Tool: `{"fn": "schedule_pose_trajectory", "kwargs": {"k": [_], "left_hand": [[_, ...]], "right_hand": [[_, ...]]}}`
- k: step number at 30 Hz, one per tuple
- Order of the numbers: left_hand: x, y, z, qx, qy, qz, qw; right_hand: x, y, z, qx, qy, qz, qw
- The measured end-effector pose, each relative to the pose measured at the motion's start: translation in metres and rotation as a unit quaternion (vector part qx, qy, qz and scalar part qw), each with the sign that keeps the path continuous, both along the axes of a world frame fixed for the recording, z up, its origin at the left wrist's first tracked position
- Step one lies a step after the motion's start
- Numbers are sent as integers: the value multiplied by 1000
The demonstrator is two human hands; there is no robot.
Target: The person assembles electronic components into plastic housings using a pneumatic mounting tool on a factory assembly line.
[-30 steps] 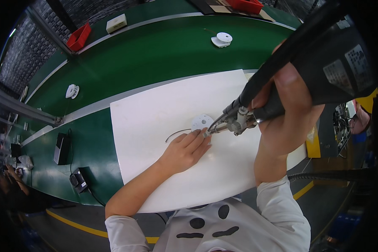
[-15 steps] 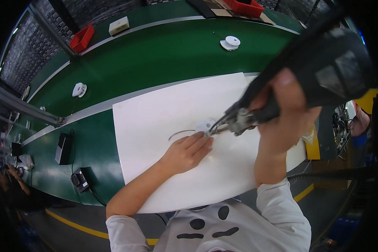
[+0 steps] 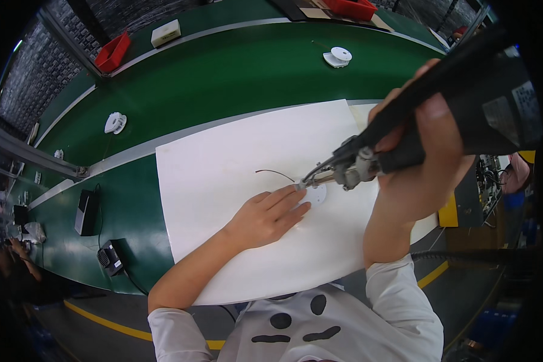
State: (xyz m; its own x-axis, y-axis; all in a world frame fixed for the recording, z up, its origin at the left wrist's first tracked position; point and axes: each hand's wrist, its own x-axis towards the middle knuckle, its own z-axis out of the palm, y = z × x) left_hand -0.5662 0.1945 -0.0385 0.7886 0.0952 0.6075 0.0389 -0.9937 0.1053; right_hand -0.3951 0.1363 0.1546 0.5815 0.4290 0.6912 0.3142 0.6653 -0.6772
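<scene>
Left hand (image 3: pixel 265 218) seemingly pinches round, white, dotted disc (image 3: pixel 317 194); right hand (image 3: pixel 427 175) grips black tool (image 3: pixel 476 123).

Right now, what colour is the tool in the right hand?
The tool is mostly black, with silvery metal parts, best in the head view.

Two hands are here, left (image 3: pixel 262 224) and right (image 3: pixel 422 181). At the left fingers (image 3: pixel 283 199) are one white disc (image 3: pixel 317 194) and one thin wire (image 3: pixel 277 173); in the right fingers (image 3: pixel 438 123), one black tool (image 3: pixel 464 108). Beyond the fingers: two larger white parts (image 3: pixel 337 58) (image 3: pixel 114 123), two red bins (image 3: pixel 122 46) (image 3: pixel 355 11), one cream box (image 3: pixel 166 34). Left of them: two black devices (image 3: pixel 85 212) (image 3: pixel 110 258).
</scene>
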Motion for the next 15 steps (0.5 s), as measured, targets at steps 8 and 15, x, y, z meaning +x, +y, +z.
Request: {"fn": "schedule_pose_trajectory", "kwargs": {"k": [8, 15], "left_hand": [[2, 1, -6, 3, 5, 2, 1000], [4, 1, -5, 2, 10, 6, 1000]], "right_hand": [[0, 7, -5, -21, -40, -7, 999], [1, 9, -10, -28, -19, 21, 999]]}}
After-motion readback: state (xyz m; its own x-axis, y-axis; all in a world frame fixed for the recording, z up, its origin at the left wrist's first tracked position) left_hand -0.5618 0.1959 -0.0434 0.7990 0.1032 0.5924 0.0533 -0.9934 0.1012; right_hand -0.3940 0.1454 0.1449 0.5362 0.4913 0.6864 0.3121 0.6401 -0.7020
